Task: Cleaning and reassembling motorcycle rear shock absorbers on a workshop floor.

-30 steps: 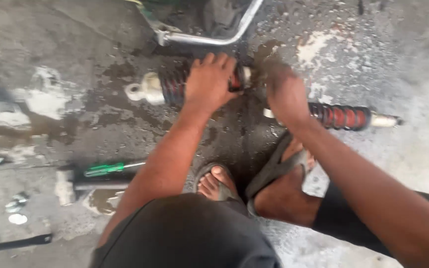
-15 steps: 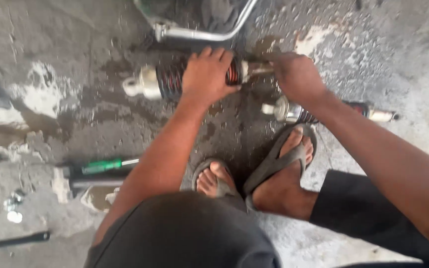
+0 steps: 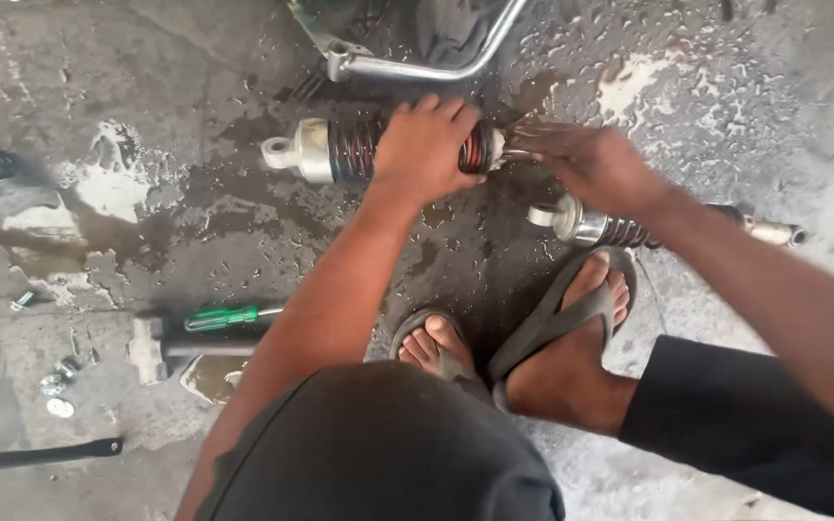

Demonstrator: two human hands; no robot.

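A shock absorber [image 3: 325,150] with a red coil spring and a silver cap lies on the wet concrete floor. My left hand [image 3: 427,145] is clamped over its spring from above. My right hand [image 3: 586,164] pinches the thin rod end [image 3: 514,145] that sticks out of the shock's right side. A second shock absorber [image 3: 591,227] lies just below my right wrist, partly hidden by my forearm, with its far end [image 3: 774,232] showing at the right.
My feet in grey sandals [image 3: 557,314] stand close under the shocks. A green-handled screwdriver [image 3: 229,315] and a hammer [image 3: 161,347] lie to the left, small nuts [image 3: 58,371] beyond them. A chrome tube frame [image 3: 417,66] sits at the top, a black bar [image 3: 36,453] at lower left.
My right hand has moved left, off the second shock, to the rod end of the first one. My left hand has stayed on the spring. The view has shifted slightly.
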